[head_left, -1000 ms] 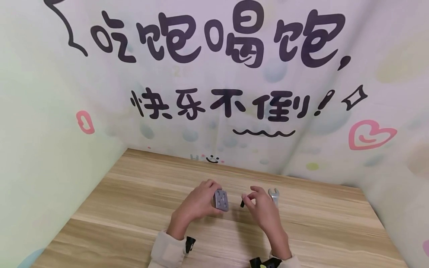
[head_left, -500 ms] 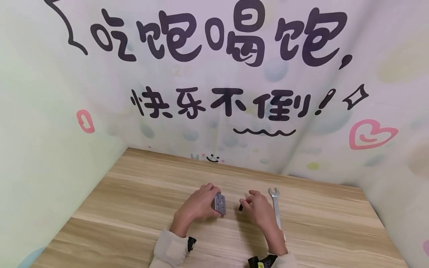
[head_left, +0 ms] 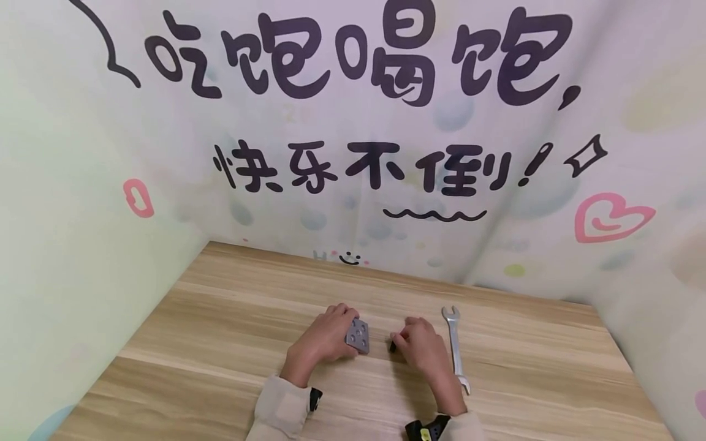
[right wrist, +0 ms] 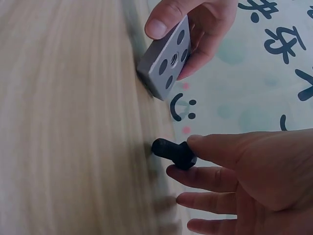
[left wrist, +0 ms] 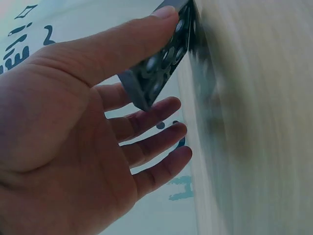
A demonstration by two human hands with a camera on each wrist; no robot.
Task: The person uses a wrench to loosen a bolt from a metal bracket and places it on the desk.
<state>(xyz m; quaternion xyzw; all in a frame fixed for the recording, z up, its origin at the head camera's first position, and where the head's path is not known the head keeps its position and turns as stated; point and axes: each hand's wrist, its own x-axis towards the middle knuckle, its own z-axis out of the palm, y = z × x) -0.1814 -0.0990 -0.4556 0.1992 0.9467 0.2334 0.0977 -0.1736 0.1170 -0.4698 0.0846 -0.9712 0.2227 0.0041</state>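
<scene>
A grey metal block (head_left: 358, 335) with several round holes is held at its edge by the left hand (head_left: 324, 337), between thumb and fingers. The right wrist view shows its drilled face (right wrist: 174, 59), where the middle hole is threaded. In the left wrist view the other fingers spread apart below the block (left wrist: 159, 68). Opposite, the right hand (head_left: 422, 348) pinches a black bolt (right wrist: 171, 151) by its head with thumb and index finger. The bolt's shank points away from the palm, close over the table. A gap separates bolt and block.
A silver open-ended wrench (head_left: 455, 349) lies on the wooden table (head_left: 220, 318), just right of the right hand. Behind the table hangs a pale printed backdrop (head_left: 353, 239) with dark lettering.
Both hands have come down and slightly left, with block and bolt still held. The wrench, partly covered by the right hand before, now shows along its length.
</scene>
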